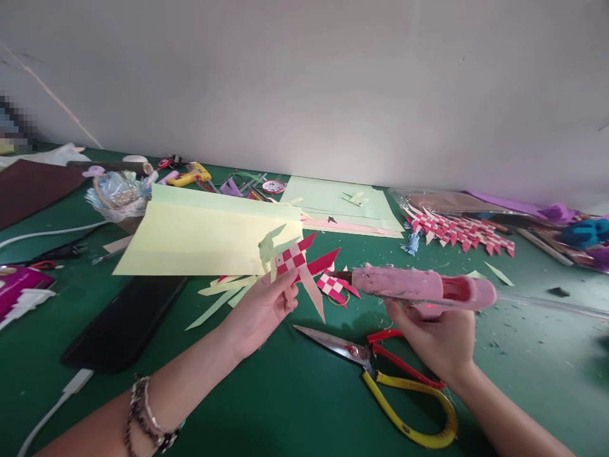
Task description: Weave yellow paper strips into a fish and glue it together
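Just above the scissors (380, 368), the left hand (259, 314) pinches the weave (297, 260), light, floppy paper best gripped at its woven middle, while the right hand (440, 339) wraps the glue gun (419, 285).

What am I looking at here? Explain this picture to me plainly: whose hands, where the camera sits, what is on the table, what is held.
There is no machine here. One camera, worn on a person's head, looks forward and down at their own two bare hands over a green table. The left hand pinches a small piece woven from red and pale paper strips. The right hand grips a pink hot-glue gun, its nozzle pointing towards that piece. Scissors with red and yellow handles lie open on the table between the hands. Further back lie yellow paper sheets, light green sheets, a row of finished woven pieces and a second, yellow glue gun.
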A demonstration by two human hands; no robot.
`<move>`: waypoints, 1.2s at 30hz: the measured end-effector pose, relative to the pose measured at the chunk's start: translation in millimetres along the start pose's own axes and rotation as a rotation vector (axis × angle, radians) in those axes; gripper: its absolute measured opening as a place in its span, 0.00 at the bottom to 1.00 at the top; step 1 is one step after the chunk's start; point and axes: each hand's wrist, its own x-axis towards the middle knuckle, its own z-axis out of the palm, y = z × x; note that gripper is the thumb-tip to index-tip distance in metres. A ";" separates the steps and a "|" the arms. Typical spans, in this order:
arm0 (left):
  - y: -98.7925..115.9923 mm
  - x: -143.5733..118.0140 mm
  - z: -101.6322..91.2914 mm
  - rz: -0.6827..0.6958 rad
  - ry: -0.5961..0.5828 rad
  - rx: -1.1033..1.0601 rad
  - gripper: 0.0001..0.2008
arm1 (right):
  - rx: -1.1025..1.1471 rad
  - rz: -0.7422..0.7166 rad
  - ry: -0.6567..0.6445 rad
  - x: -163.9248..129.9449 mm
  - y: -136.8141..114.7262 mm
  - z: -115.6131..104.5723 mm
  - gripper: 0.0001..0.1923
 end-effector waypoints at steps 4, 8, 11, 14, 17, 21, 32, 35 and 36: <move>2.4 -1.7 -0.5 0.044 -0.016 0.066 0.14 | 0.041 -0.017 -0.036 0.9 -2.8 -0.7 0.21; 5.4 -4.2 -1.1 0.078 -0.072 0.071 0.14 | 0.052 0.007 -0.040 0.5 -4.5 -1.2 0.22; 6.3 -6.1 -0.6 0.092 -0.120 0.075 0.15 | 0.081 0.013 -0.055 -0.2 -6.6 -1.2 0.22; 6.3 -6.9 0.6 0.092 -0.153 0.077 0.15 | 0.110 0.039 -0.078 -1.3 -9.0 -0.7 0.21; 6.1 -6.2 0.5 0.102 -0.156 0.083 0.14 | 0.115 0.059 -0.095 -2.3 -10.2 -0.7 0.22; 5.8 -4.7 -1.3 0.112 -0.156 0.102 0.14 | 0.108 0.053 -0.129 -2.0 -11.1 -1.6 0.21; 5.6 -5.8 0.3 0.098 -0.190 0.082 0.11 | 0.070 0.043 -0.172 -7.1 -5.3 -0.7 0.23; 5.2 -5.7 -0.1 0.094 -0.187 0.082 0.11 | 0.054 0.087 -0.158 -7.7 -7.0 -0.2 0.23; 5.0 -5.6 -0.1 0.095 -0.187 0.082 0.11 | 0.058 0.091 -0.155 -7.4 -7.8 0.0 0.23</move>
